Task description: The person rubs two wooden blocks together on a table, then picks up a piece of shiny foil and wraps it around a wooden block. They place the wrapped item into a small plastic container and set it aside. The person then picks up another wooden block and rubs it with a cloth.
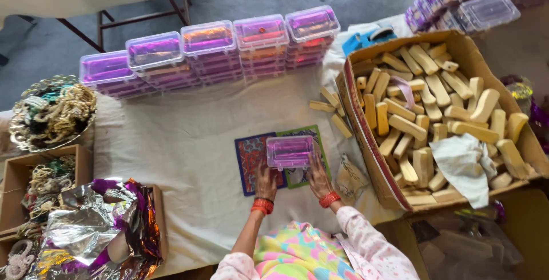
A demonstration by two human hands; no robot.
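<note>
From my head camera: my left hand and right hand both grasp a small clear plastic box with purple contents, steadying it over two patterned cards on the cloth-covered counter. Right of me, a cardboard carton brims with wooden blocks; stacked filled boxes line the far edge.

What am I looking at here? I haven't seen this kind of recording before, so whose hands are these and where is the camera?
One camera, worn on a person's head, looks down at their own bare hands. The left hand and right hand both touch a small clear box resting on two patterned cards on a cloth-covered table. Behind stand stacks of similar boxes. To the right is a cardboard carton full of wooden blocks; to the left, a tray of beads.
</note>
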